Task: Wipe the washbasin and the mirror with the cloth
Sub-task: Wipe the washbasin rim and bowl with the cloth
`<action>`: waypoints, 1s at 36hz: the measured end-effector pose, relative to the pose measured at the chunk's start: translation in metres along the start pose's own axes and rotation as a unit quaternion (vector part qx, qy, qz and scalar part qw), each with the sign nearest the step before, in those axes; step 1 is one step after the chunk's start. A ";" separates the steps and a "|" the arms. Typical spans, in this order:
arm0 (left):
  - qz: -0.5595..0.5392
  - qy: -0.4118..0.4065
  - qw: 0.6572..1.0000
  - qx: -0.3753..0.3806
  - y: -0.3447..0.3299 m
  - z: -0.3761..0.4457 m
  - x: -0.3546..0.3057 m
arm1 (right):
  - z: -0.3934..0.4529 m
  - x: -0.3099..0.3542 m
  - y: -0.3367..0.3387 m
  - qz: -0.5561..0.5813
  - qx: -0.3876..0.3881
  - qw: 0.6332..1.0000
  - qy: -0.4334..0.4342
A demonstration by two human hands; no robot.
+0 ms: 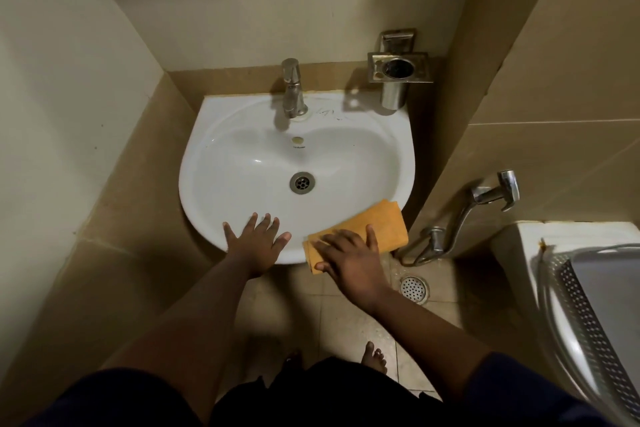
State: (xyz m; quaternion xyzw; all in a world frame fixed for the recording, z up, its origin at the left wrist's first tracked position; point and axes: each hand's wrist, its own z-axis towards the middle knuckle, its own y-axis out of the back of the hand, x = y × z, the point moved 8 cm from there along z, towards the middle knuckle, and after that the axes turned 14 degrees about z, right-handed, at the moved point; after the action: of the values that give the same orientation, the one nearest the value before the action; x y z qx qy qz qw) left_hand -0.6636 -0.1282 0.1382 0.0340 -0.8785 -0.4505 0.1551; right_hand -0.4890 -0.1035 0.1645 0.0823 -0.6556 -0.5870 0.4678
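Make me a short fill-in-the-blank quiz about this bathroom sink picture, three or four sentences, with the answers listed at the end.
1. The right hand presses a folded cloth whose colour is ____.
2. That cloth lies on the washbasin at its front ____ rim.
3. The left hand rests with fingers spread on the basin's ____ rim.
4. The tap stands at the back, with ____ running from it.

Missing words: orange; right; front; no water
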 end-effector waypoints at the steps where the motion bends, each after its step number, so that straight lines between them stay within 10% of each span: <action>1: 0.003 -0.004 1.000 0.000 0.001 0.001 -0.003 | 0.001 0.005 -0.002 -0.001 0.002 1.000 0.001; 19: -0.021 -0.021 1.000 -0.002 0.002 0.003 -0.021 | 0.024 -0.107 0.057 0.042 0.060 0.995 -0.071; 32: -0.014 -0.034 0.999 -0.002 0.008 0.006 -0.036 | -0.008 -0.034 0.019 0.098 -0.019 0.995 0.026; 36: -0.041 -0.033 0.999 -0.002 0.006 0.004 -0.036 | 0.000 -0.087 0.045 0.152 -0.073 0.983 -0.071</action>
State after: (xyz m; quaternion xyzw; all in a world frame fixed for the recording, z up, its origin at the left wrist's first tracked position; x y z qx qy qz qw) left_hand -0.6299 -0.1138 0.1322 0.0547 -0.8801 -0.4591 0.1075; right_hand -0.4218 -0.0331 0.1580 -0.0944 -0.6476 -0.5597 0.5084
